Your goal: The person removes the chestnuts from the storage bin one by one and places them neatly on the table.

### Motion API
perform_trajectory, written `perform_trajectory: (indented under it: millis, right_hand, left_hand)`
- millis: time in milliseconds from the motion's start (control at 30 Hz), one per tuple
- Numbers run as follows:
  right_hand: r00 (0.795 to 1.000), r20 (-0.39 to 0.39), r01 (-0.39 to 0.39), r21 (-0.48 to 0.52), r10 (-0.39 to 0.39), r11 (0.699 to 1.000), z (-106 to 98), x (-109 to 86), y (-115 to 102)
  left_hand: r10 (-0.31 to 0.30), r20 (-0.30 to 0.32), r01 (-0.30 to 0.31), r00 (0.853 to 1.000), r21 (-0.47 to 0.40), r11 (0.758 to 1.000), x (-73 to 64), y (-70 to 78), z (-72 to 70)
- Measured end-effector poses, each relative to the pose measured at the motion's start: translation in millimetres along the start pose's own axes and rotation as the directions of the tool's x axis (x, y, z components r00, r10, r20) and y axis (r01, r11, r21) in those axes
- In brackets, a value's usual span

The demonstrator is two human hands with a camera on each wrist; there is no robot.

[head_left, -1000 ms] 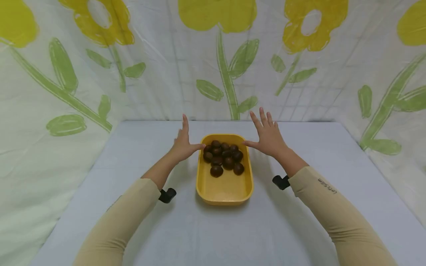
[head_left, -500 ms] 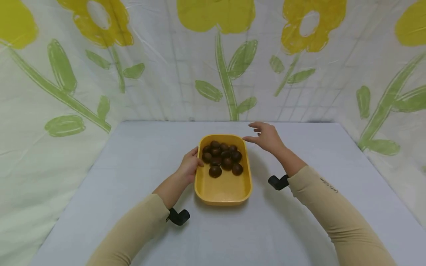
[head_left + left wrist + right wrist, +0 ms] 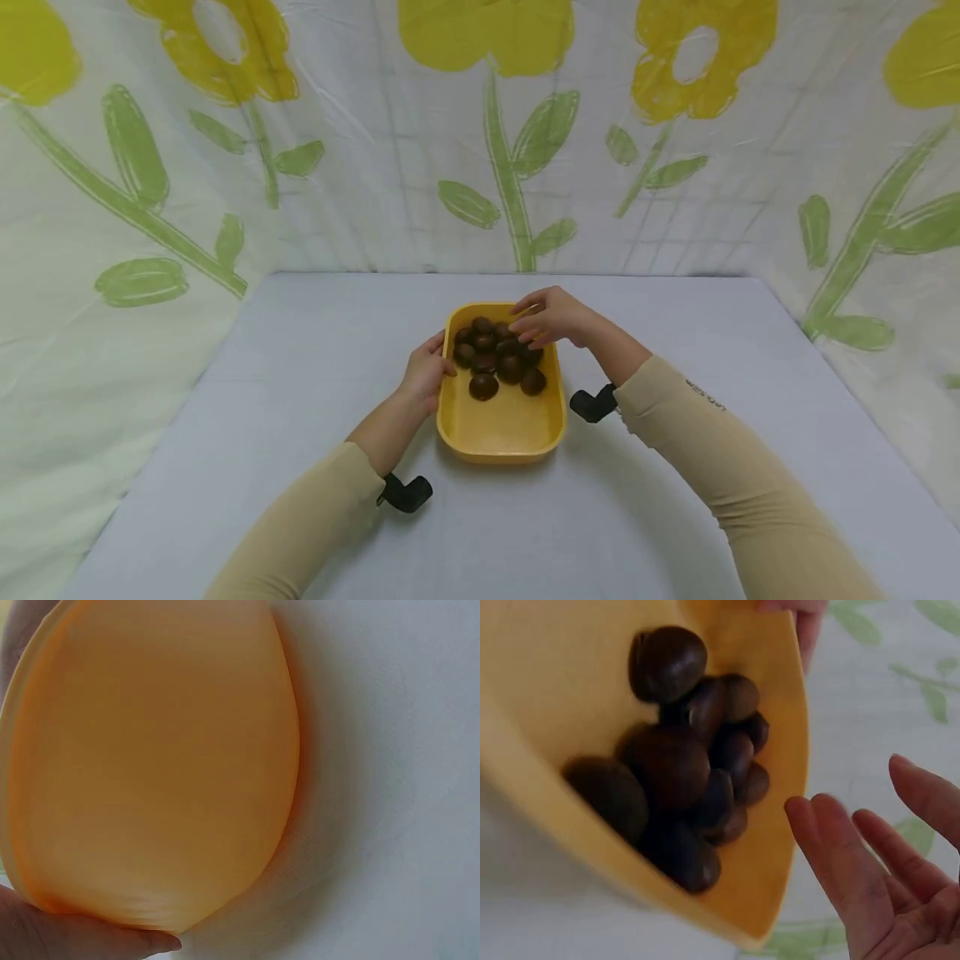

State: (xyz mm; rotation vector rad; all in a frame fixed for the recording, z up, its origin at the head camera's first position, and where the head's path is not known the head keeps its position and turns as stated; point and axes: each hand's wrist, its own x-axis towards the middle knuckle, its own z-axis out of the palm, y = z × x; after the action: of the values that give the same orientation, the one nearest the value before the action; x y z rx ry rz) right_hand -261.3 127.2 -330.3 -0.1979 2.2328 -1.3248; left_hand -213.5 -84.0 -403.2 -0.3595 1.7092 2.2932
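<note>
A yellow rectangular tray (image 3: 501,425) sits on the table with several dark brown chestnuts (image 3: 483,386) gathered toward its far end. My left hand (image 3: 426,372) grips the tray's left rim, thumb over the inside. In the left wrist view, the tray's smooth outer wall (image 3: 157,765) fills much of the picture, with part of the left hand (image 3: 67,930) along its lower edge. My right hand (image 3: 553,317) hovers over the far right corner, fingers loosely bent, partly covering some chestnuts. The right wrist view shows its fingers (image 3: 847,862) spread apart, holding nothing, near the chestnuts (image 3: 667,664).
A white cloth covers the table (image 3: 315,333). Behind it and at both sides hangs a white curtain (image 3: 360,192) painted with yellow flowers and green leaves. A black wrist mount (image 3: 408,494) hangs under the left wrist, another black mount (image 3: 592,404) under the right.
My left hand has come down and taken hold of the tray's left rim. The right hand has lowered and moved left over the tray, its fingers now less spread.
</note>
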Motion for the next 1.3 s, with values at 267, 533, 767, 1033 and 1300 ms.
perform_trajectory:
  millis: [267, 533, 767, 1033, 1300]
  right_hand:
    - [0.996, 0.078, -0.04, -0.094, 0.047, 0.995, 35.3, 13.4, 4.2]
    - [0.994, 0.096, -0.036, -0.145, 0.05, 0.989, 53.2, 15.7, 3.9]
    - [0.997, 0.071, -0.011, -0.211, 0.027, 0.978, 63.1, 18.6, 3.3]
    - [0.996, 0.092, 0.055, -0.45, -0.015, 0.891, 78.8, 24.5, 3.3]
    - [0.995, 0.089, 0.083, -0.509, -0.043, 0.857, 87.3, 29.3, 3.0]
  left_hand:
    - [-0.012, -0.019, 0.011, 1.0, -0.04, 0.999, -2.4, 0.1, 0.6]
    - [-0.011, -0.008, 0.011, 1.0, -0.043, 0.999, -2.9, 0.8, 0.4]
    - [-0.02, 0.001, 0.02, 1.0, -0.044, 0.999, -4.4, 1.7, 0.8]
    - [-0.026, -0.016, 0.025, 1.0, -0.047, 0.999, -6.0, 3.4, 1.2]
    - [-0.039, -0.018, 0.038, 0.999, -0.058, 0.998, -5.5, 3.7, -0.4]
